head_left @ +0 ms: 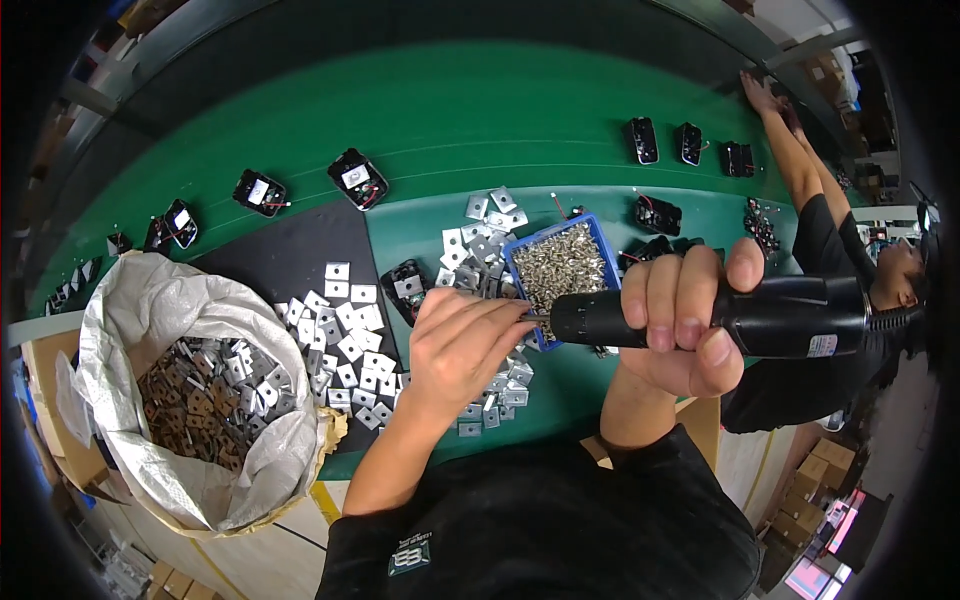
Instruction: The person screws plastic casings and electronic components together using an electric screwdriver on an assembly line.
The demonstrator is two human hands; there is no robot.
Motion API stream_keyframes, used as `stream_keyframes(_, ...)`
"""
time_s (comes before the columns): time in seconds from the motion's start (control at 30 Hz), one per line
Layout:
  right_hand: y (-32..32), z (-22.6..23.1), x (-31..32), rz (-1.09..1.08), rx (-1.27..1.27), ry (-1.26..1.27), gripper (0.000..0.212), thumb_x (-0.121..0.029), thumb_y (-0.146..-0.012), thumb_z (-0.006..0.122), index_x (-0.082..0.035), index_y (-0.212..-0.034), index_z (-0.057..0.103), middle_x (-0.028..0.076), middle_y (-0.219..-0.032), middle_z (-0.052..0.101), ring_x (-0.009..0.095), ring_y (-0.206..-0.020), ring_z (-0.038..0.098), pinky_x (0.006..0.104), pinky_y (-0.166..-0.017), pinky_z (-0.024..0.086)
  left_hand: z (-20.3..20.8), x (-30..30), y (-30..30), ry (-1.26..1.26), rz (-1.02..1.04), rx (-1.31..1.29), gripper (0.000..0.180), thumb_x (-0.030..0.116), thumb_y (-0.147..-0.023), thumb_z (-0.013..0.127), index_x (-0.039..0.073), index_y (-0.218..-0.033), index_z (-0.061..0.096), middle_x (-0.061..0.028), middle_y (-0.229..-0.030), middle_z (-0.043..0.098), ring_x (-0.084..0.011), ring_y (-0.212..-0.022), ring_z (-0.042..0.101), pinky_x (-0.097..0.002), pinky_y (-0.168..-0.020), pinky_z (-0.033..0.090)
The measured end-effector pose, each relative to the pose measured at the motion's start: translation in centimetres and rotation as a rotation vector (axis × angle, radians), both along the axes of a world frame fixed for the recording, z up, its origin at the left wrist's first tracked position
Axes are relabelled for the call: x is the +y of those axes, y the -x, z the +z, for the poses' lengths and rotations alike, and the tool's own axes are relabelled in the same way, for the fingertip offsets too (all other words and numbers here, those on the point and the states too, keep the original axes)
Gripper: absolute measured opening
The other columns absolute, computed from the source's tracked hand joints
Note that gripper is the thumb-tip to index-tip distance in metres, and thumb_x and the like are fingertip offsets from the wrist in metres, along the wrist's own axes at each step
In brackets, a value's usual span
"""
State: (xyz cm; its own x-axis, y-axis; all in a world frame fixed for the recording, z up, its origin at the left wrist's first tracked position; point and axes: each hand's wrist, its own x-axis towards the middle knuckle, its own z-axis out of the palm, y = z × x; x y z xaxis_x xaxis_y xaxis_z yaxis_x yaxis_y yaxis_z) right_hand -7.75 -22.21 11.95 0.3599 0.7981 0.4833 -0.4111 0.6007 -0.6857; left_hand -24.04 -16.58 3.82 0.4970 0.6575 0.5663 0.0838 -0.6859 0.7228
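Head view, from where I'm standing: the person's R hand (690,315) is wrapped round a blk power driver (795,312), held approx. level over the near side of the green worktop (560,400), its nose pointing to the person's L. Grip is closed, fingers curled over the body, thumb underneath.

L hand (450,345) is at the nose end, fingers drawn narrow round the driver's thin bit (536,318); can't tell if a screw's pinched in there too, fingertips hide it.

Behind the bit, partly covered by L fingers & driver: blue tray (607,250) w/ a heap of small silvery screws (555,265). Just beyond L hand, a blk housing (404,280) w/ a light sq. piece in it. Loose metal plates (350,345) lie all over, L of the hand & around the tray, some on a dk mat (290,245).

Far L, an open sack (110,350) w/ whitish lining, full of brownish & silvery metal pcs (200,400). More blk housings (358,178) along the far strip.

At R, a co-worker (780,395) in dk top, arms stretched to the far edge.
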Motion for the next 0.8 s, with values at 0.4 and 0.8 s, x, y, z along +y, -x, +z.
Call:
stream_keyframes(0.4, 2.3, -0.8, 2.0, 0.143, -0.022, -0.007, 0.042, -0.009, -0.079, 0.068, -0.011, -0.112, 0.041, 0.001, -0.072, 0.052, 0.015, -0.059, 0.054, 0.0329, -0.063, 0.048, -0.9, 0.9, 3.3, -0.061, 0.018, 0.032, 0.023, 0.005, -0.063, 0.078, 0.002, -0.083, 0.067, -0.0057, -0.079, 0.068, -0.0204, -0.070, 0.063, -0.0321, -0.065, 0.044)
stream_keyframes(0.8, 6.7, -3.3, 5.1, -0.039, 0.014, 0.132, 0.040, -0.009, -0.081, 0.065, -0.011, -0.112, 0.040, 0.001, -0.070, 0.049, 0.014, -0.059, 0.052, 0.0350, -0.066, 0.048, -1.4, 3.4, 8.1, 0.167, 0.201, 0.534, 0.095, 0.030, -0.051, 0.086, 0.004, -0.133, 0.045, -0.0116, -0.126, 0.056, -0.0260, -0.119, 0.050, -0.0400, -0.100, 0.029)
